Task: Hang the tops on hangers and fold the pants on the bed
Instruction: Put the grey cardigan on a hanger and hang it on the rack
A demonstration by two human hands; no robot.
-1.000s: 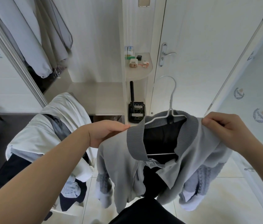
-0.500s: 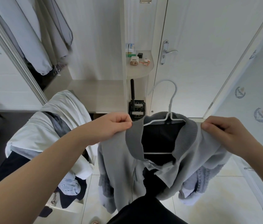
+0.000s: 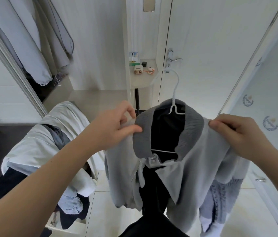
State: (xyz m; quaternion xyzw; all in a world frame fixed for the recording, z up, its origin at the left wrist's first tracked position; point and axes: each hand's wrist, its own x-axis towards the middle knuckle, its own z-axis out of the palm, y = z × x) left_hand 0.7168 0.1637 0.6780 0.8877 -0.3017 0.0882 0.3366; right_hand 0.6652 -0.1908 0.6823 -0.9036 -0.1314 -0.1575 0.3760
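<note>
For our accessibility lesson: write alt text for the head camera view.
Two hands hold up a light grey cardigan on a white hanger, the left hand pinching one shoulder, the right hand gripping the other. A white door stands behind; clothes lie heaped at left.

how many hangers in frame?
1. White hanger inside the grey top, held up between left hand and right hand. Clothes hanging top left may have hangers, cut off from view.

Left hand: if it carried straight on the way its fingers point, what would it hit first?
Probably the dark ribbed collar of the cardigan, just ahead of the left hand; beyond it, the white hanger. Depth is unclear.
</note>
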